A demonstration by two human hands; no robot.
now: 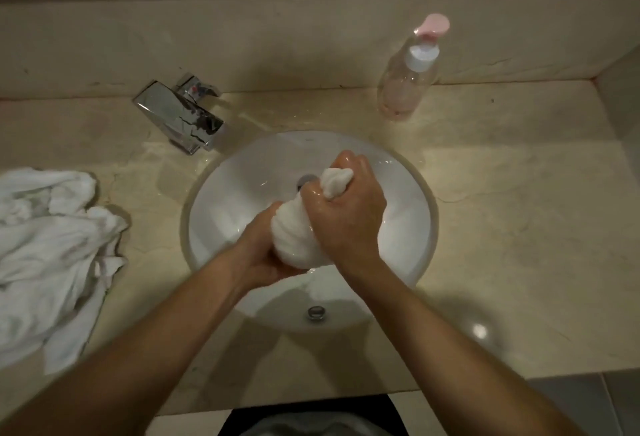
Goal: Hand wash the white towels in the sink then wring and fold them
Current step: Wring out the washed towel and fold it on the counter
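Note:
A wet white towel (294,234) is bunched into a thick twisted roll above the round white sink (239,176). My left hand (263,255) grips its near, lower end from the left. My right hand (349,210) grips the far end from above, and a knot of cloth sticks out past its fingers. Both hands look wet. More white towels (52,248) lie in a crumpled heap on the counter at the left.
A chrome faucet (183,117) stands at the sink's upper left. A clear soap bottle with a pink pump (410,72) stands on the beige counter (519,210) at the back right. The drain (306,181) and overflow hole (316,312) show in the basin.

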